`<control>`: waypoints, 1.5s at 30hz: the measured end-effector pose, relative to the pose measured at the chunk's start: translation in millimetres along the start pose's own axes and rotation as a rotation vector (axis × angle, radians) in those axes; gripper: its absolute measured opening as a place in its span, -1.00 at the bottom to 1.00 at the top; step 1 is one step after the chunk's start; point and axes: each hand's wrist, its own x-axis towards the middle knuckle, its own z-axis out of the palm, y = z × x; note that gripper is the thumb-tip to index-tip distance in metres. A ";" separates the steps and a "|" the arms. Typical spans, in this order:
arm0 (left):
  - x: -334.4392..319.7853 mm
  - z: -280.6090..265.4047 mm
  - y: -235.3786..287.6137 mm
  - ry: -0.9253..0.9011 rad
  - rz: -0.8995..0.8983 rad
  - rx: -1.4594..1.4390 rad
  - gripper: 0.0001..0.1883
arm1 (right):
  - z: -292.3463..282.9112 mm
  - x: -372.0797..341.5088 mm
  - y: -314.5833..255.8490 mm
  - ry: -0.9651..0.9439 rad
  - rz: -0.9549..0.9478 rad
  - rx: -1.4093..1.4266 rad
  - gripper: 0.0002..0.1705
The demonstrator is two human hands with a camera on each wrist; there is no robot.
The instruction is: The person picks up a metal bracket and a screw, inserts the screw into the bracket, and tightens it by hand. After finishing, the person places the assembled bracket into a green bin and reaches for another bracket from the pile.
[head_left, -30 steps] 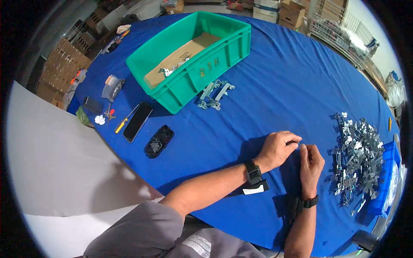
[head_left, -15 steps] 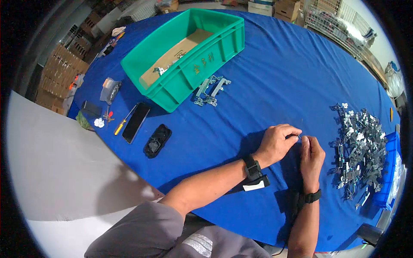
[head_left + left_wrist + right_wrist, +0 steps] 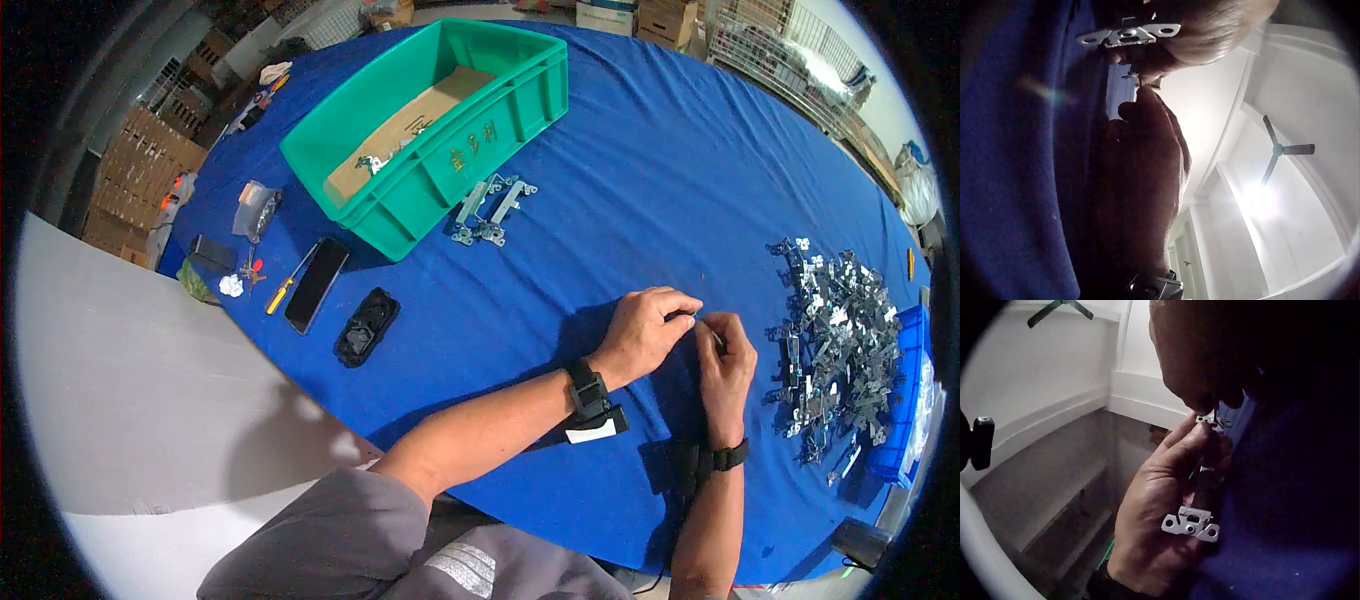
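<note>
My left hand [image 3: 640,335] grips a long metal bracket [image 3: 1191,526] along its dark middle, thumb near the far end. Each end of the bracket carries a flat silver plate with holes; one plate [image 3: 1129,34] sticks out near the palm in the left wrist view. Opposite it, my right hand [image 3: 727,365] has its thumb and fingers drawn together at the bracket's far end. A thin dark rod [image 3: 1215,411] shows below those fingertips in the right wrist view; its other end is hidden in the hand.
Right of the hands lies a heap of metal brackets [image 3: 840,350], beside a blue tray [image 3: 910,400]. Two brackets [image 3: 495,210] lie by a green crate [image 3: 400,215] with metal parts inside. At left are a phone [image 3: 318,285], a yellow-handled screwdriver [image 3: 280,295] and a black case [image 3: 366,328].
The view has shifted slightly since the first frame. My right fingers have bent further and the thumb has turned, with a dark strip now showing between them. The left hand keeps its grip on the bracket.
</note>
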 end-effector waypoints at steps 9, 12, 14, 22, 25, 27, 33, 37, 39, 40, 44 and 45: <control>-0.1 -0.9 1.8 0.012 -0.005 -0.005 -0.78 | -4.0 -0.5 15.9 -0.051 0.081 -0.144 -0.76; 0.0 -1.5 2.4 0.013 -0.001 -0.009 -0.79 | -6.2 0.9 10.1 -0.094 0.064 -0.202 -0.75; 0.3 -1.0 0.4 0.014 0.014 -0.005 -0.79 | -4.0 1.2 5.1 -0.097 0.036 -0.230 -0.75; 0.1 -0.2 -0.6 0.023 0.010 -0.023 -0.80 | 1.0 0.3 1.8 -0.015 -0.036 -0.037 -0.81; 0.0 -0.7 0.0 0.024 0.010 -0.014 -0.79 | -7.4 1.6 2.1 -0.115 0.026 -0.159 -0.82; -0.1 -1.0 0.4 0.017 -0.028 -0.031 -0.79 | -7.0 0.8 1.5 -0.107 0.025 -0.148 -0.82; -0.2 -1.5 2.4 0.010 -0.072 -0.009 -0.77 | -1.6 1.2 -1.1 -0.033 -0.003 -0.029 -0.82; -0.1 -1.4 0.1 0.018 -0.053 -0.007 -0.77 | -4.4 1.2 -1.1 -0.072 0.041 -0.069 -0.85; -0.2 -1.5 0.6 0.029 -0.038 -0.011 -0.78 | -6.5 0.8 2.2 -0.085 0.037 -0.133 -0.85; -0.1 -1.7 1.0 0.029 -0.038 -0.011 -0.78 | -6.6 0.7 3.3 -0.099 0.032 -0.198 -0.84; -0.4 -1.3 0.2 0.024 -0.027 0.009 -0.79 | -2.6 0.4 2.5 -0.032 0.009 -0.108 -0.80; -0.5 -1.0 -0.8 0.026 -0.023 0.000 -0.79 | -2.2 0.2 2.2 -0.024 0.004 -0.076 -0.79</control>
